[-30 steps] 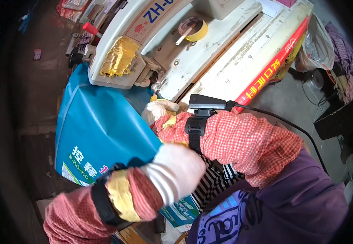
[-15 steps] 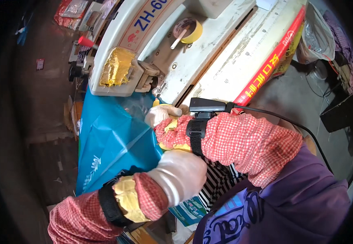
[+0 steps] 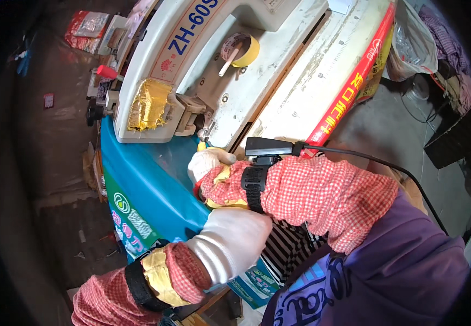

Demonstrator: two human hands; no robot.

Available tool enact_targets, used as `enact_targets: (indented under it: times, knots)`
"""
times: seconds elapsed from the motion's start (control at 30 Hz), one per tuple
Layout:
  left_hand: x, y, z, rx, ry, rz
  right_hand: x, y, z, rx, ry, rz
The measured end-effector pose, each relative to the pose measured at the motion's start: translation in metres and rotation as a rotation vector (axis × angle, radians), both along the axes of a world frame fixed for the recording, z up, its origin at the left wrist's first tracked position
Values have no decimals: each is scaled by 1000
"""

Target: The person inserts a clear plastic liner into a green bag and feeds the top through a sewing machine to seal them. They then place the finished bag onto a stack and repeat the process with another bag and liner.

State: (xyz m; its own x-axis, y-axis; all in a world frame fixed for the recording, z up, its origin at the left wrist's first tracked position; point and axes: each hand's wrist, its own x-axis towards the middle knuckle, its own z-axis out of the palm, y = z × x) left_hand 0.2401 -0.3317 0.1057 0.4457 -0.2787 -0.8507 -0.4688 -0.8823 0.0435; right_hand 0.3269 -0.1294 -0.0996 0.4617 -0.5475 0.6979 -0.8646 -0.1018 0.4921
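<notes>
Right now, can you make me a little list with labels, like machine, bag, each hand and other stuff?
Machine: white sewing machine with a shiny gold patch
Bag: blue, reaching under the machine's head
Left hand: white glove, by the bag's near edge; fingers mostly hidden
Right hand: white glove, at the bag, close to the machine's head
Tape roll: yellow, on the machine's bed, a white stick poking out
Sleeves: red-and-white checked

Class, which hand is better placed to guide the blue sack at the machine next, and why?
Probably the right hand: it is at the sack, close to the machine's head. The left hand is farther back.
</notes>
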Motion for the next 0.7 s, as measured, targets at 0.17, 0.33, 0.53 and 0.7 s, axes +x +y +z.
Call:
enact_targets:
  times: [0.17,0.33,0.53,0.7]
  knots:
    - [8,-2,-9,-209,-102,-156,45,25,-85,-185,28,-145]
    - [5,22,23,-100,-40,-130,0,-3,-23,-333,-25,-107]
    - [48,87,75,-117,-306,-344,23,-73,5,-546,4,-231]
    - [-15,-7,33,-553,-205,-269,15,-67,-80,-702,31,-321]
